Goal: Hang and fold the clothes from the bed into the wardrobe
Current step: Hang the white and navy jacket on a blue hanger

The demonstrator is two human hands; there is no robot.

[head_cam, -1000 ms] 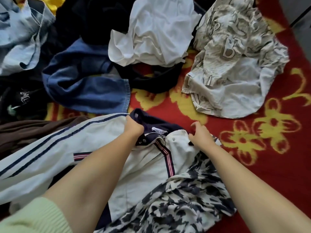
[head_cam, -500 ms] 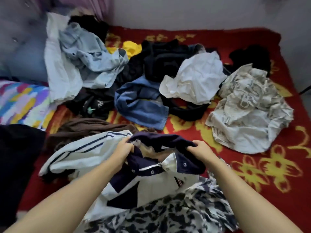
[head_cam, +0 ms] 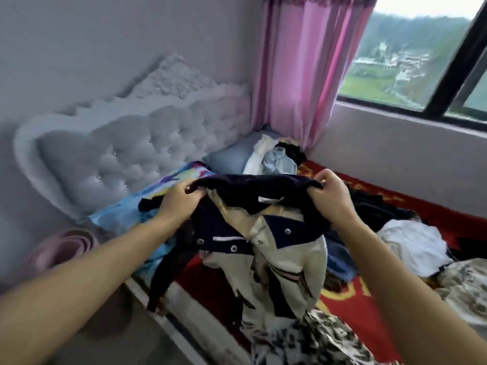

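Note:
A white and navy jacket with snap buttons hangs in the air above the bed. My left hand grips the left side of its navy collar. My right hand grips the right side of the collar, so the collar is stretched between them. The jacket's body and a dark sleeve dangle down toward the bed's edge. A black-and-white patterned garment lies under it on the red bedspread. The wardrobe is out of view.
More clothes lie on the bed: a white garment, a beige printed one, dark items, pale denim. A tufted grey headboard and colourful pillow stand left. Pink curtain and window are behind.
Both hands have lifted the jacket by its collar off the bed into the air. The view has swung up and left, from the clothes pile to the headboard and window.

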